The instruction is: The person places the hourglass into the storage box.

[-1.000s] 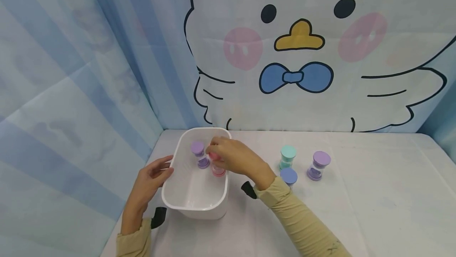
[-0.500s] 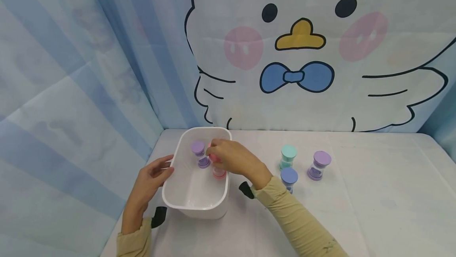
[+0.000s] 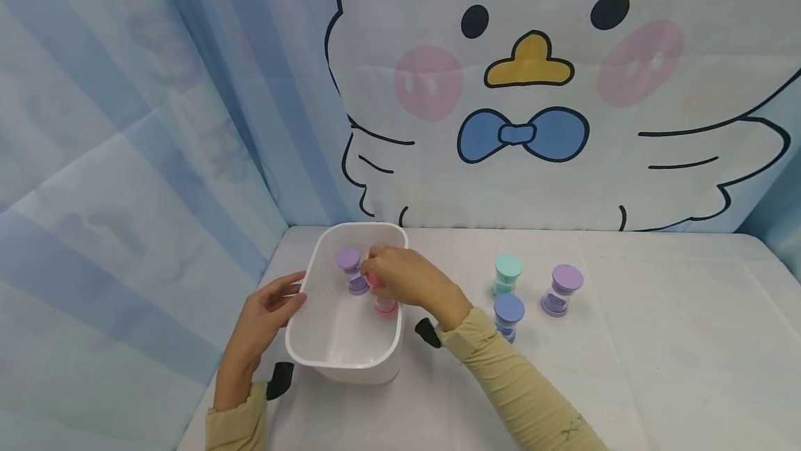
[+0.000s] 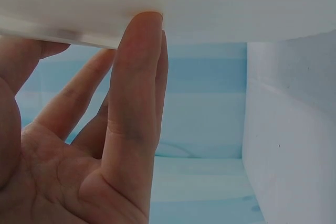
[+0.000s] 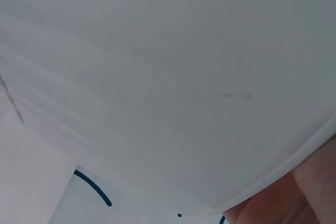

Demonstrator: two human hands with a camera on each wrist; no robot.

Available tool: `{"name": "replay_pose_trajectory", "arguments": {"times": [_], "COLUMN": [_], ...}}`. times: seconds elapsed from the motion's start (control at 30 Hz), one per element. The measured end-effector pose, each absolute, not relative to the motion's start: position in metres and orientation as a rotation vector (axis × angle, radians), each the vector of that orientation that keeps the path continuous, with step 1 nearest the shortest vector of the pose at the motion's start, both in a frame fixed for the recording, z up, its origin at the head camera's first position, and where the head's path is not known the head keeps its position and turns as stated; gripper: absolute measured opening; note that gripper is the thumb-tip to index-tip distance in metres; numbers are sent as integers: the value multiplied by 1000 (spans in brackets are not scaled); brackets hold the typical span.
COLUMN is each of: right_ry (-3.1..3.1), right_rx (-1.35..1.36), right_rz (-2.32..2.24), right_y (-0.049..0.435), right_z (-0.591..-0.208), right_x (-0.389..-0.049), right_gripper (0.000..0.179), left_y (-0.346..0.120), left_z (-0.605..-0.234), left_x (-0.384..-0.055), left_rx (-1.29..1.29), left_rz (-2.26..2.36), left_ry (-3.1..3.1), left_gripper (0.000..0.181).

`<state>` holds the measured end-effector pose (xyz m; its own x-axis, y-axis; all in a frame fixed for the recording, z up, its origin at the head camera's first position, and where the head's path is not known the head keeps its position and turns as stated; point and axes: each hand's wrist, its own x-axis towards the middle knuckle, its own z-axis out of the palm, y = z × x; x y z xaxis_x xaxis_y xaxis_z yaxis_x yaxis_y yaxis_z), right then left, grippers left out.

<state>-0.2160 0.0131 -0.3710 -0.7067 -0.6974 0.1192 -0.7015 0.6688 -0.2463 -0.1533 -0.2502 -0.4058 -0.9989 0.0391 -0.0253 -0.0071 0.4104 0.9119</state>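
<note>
In the head view, a white plastic bin stands on the table's left part. My right hand reaches over its right rim, fingers curled round the top of a pink sand timer inside; the hand hides much of it. Beside that, a purple sand timer stands upright in the bin. My left hand is at the bin's left side. The left wrist view shows its fairly straight fingers touching the white wall from outside. Only part of the right hand shows past the bin wall in the right wrist view.
Right of the bin, a teal sand timer, a blue sand timer and another purple sand timer stand on the white table. The blue one is close to the right sleeve. A printed curtain hangs behind the table.
The right hand and forearm have shifted slightly left, so more of the blue sand timer shows. The left hand stays at the bin's side.
</note>
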Motion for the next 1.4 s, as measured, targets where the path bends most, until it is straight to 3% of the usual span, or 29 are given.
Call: {"name": "replay_pose_trajectory", "arguments": {"times": [0.8,1.4], "right_ry": [-2917,-2891], "right_rx": [1264,1277], "right_rz": [398,410], "right_y": [7,11], "right_z": [-374,-370], "right_x": [-217,-215], "right_gripper": [28,22], "left_y": [-252,-251], "left_z": [-407,-406], "left_x": [-153,-152], "left_rx": [65,47], "left_rz": [1718,1702], "left_ry": [2579,2588], "left_gripper": [51,51]}}
